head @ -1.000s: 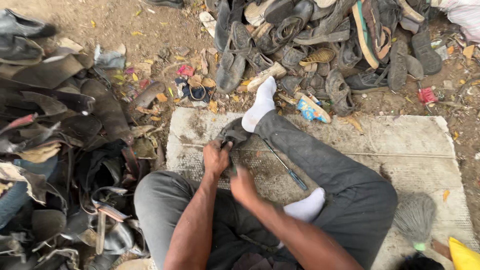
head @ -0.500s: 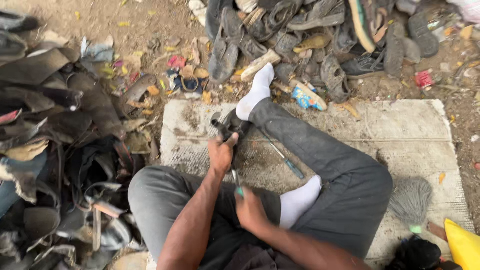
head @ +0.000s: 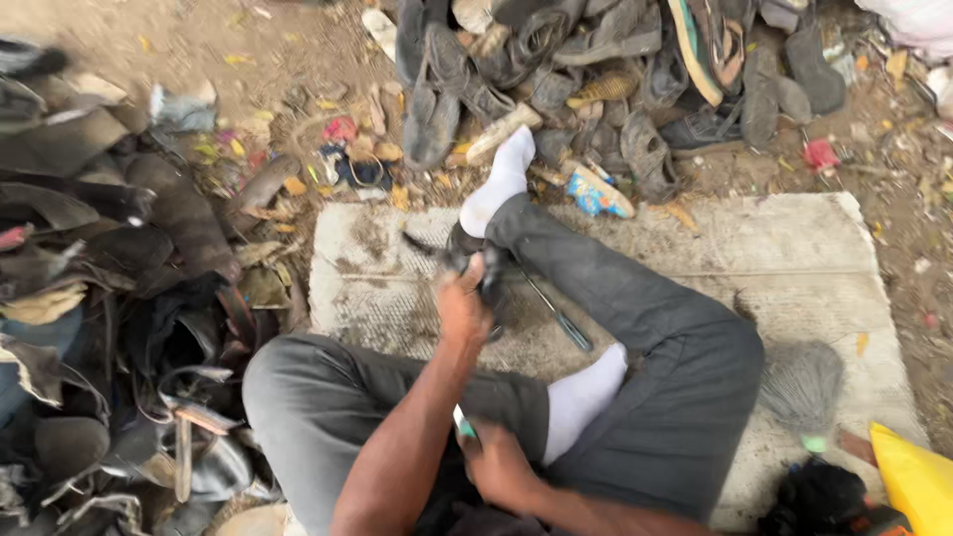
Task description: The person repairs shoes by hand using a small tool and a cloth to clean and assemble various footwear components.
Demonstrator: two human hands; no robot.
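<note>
I sit cross-legged on a pale woven mat (head: 794, 258) in grey trousers and white socks. My left hand (head: 463, 310) reaches forward and grips a small dark shoe piece (head: 469, 253) that rests against my shin. Drawn back close to my body, over my lap, my right hand (head: 498, 469) is closed around a small tool with a teal and white handle (head: 464, 427). A thin dark-handled tool (head: 558, 316) lies on the mat beside my leg, just right of my left hand.
A heap of worn sandals and shoes (head: 596, 69) lies on the dirt beyond the mat. Dark shoes and leather scraps (head: 109, 328) pile up on my left. A grey brush (head: 802, 385), a yellow object (head: 915, 481) and a black bundle (head: 814, 496) sit at lower right.
My right hand has pulled back from beside my left hand toward my lap. My left hand stays on the dark shoe piece. The view has shifted slightly.
</note>
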